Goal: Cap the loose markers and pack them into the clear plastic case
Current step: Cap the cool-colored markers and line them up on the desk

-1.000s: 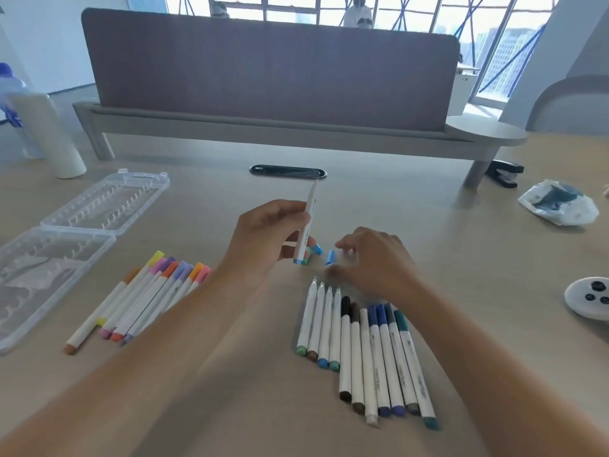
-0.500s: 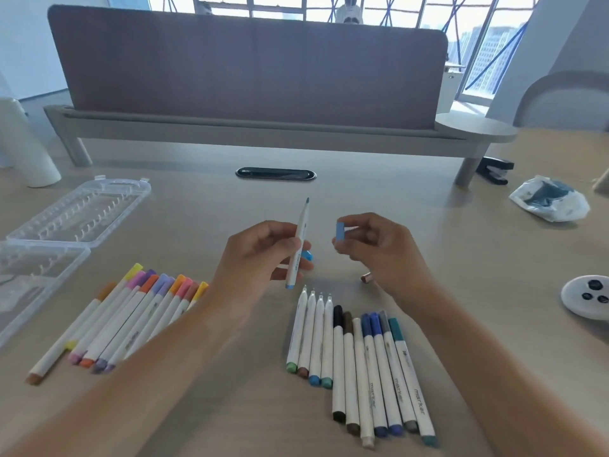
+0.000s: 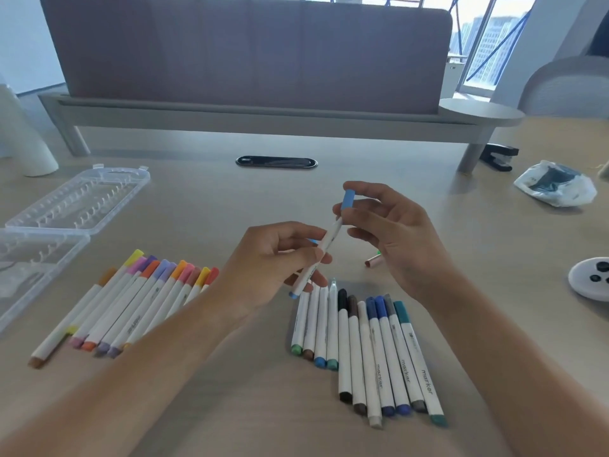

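My left hand (image 3: 273, 258) grips a white marker (image 3: 321, 250) tilted up to the right. My right hand (image 3: 392, 235) pinches a light blue cap (image 3: 347, 199) that sits on the marker's tip. Several capped warm-coloured markers (image 3: 138, 305) lie in a row at the left. Several uncapped markers (image 3: 318, 321) and several capped dark ones (image 3: 382, 354) lie in front of my hands. A loose pinkish cap (image 3: 373, 261) lies on the table beside my right hand. The clear plastic case (image 3: 59, 222) lies open at the far left.
A grey divider panel on a stand (image 3: 250, 54) crosses the back of the wooden table. A black cable slot (image 3: 276, 161), a white roll (image 3: 23, 140), a black stapler (image 3: 499, 156), a crumpled plastic bag (image 3: 555, 188) and a white round controller (image 3: 591, 278) lie around.
My right hand picked a light blue cap off the table, raised it and brought it onto the tip of the marker held in my left hand. Both hands rose slightly.
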Available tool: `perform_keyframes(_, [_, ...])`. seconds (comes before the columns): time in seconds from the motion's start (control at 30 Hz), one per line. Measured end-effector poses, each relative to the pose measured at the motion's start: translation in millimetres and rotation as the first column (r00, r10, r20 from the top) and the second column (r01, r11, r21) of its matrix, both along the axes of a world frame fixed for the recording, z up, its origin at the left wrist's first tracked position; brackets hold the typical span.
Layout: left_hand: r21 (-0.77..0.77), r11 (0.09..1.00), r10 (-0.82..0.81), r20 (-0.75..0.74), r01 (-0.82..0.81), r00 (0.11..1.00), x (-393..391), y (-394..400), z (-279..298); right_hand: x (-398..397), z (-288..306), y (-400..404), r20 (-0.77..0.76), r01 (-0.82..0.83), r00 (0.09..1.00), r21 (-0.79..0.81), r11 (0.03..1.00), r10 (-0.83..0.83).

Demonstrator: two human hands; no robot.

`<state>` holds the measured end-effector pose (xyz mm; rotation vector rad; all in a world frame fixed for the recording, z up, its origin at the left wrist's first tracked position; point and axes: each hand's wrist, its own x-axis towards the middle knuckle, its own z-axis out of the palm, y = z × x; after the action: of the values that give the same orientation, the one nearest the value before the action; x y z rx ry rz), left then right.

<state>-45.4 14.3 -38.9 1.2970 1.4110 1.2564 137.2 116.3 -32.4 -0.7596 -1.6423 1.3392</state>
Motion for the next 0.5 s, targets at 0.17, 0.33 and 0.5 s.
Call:
perform_keyframes(0.17, [-0.004, 0.999, 0.033, 0.0, -0.033, 0.999, 1.9, 0.5, -1.0, -2.2, -1.5, -5.3, 0.08, -0.007, 0.997, 0.111, 0.994, -0.002])
perform_keyframes(0.33, [0.013, 0.997, 0.078, 0.004, -0.078, 0.997, -0.1, 1.6, -4.8, -4.6, -6.5, -6.4, 0.148, 0.034, 0.986, 0.238, 0.971, -0.071])
perform_keyframes(0.5, [0.062, 0.991, 0.126, -0.058, -0.123, 0.99, -0.1, 2.9, -9.5, -8.6, -10.5, -8.5, 0.189, 0.055, 0.975, 0.318, 0.947, -0.12])
